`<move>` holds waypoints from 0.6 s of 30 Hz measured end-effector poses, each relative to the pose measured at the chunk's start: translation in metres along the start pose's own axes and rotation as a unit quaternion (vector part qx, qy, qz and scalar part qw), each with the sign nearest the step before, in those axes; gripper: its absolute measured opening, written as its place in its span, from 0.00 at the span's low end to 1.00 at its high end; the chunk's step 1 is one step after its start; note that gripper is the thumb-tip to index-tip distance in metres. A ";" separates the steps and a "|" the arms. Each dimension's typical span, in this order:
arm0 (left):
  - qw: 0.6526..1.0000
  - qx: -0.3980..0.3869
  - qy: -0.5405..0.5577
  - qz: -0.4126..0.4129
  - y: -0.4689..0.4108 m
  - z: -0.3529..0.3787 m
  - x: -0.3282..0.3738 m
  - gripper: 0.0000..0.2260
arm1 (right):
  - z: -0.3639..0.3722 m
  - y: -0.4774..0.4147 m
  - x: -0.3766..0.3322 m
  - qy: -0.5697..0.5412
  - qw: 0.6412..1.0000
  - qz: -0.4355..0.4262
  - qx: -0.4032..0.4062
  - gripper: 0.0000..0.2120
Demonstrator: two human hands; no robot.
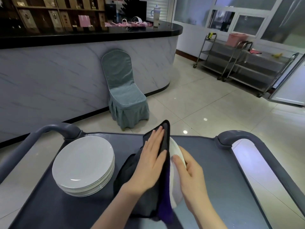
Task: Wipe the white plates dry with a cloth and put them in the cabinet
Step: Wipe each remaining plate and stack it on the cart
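Observation:
A white plate point(175, 184) stands nearly on edge above the grey cart top point(214, 187). My right hand point(189, 169) grips its rim from the right side. My left hand point(151, 159) lies flat with straight fingers on a dark grey and purple cloth point(148, 195), pressing it against the plate's left face. The cloth hides most of that face. A stack of several white plates point(84, 164) sits on the cart's left part, apart from both hands.
The cart has grey curved handles at left point(54, 129) and right point(237, 138). Beyond it stand a covered teal chair point(123, 96) against a marble-look counter point(66, 71), and steel trolleys point(239, 63) at the far right. Shiny tiled floor lies between.

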State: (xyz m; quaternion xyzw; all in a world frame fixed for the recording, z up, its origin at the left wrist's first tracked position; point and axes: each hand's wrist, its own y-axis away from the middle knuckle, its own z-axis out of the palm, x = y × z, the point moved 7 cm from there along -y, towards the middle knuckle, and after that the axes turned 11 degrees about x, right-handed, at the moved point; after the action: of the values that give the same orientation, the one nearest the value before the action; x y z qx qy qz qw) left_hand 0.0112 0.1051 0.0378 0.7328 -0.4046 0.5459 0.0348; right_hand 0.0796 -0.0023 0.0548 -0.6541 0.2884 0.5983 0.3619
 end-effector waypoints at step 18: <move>0.994 -0.032 -0.095 0.051 0.070 0.036 -0.042 0.31 | -0.037 -0.030 0.036 -0.194 0.953 0.163 0.163 0.16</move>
State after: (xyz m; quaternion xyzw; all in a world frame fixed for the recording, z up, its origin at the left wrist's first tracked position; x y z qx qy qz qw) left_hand -0.0083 0.0639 -0.0385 0.7586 -0.4599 0.4616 -0.0086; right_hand 0.1292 -0.0138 0.0239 -0.4015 0.4091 0.7096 0.4098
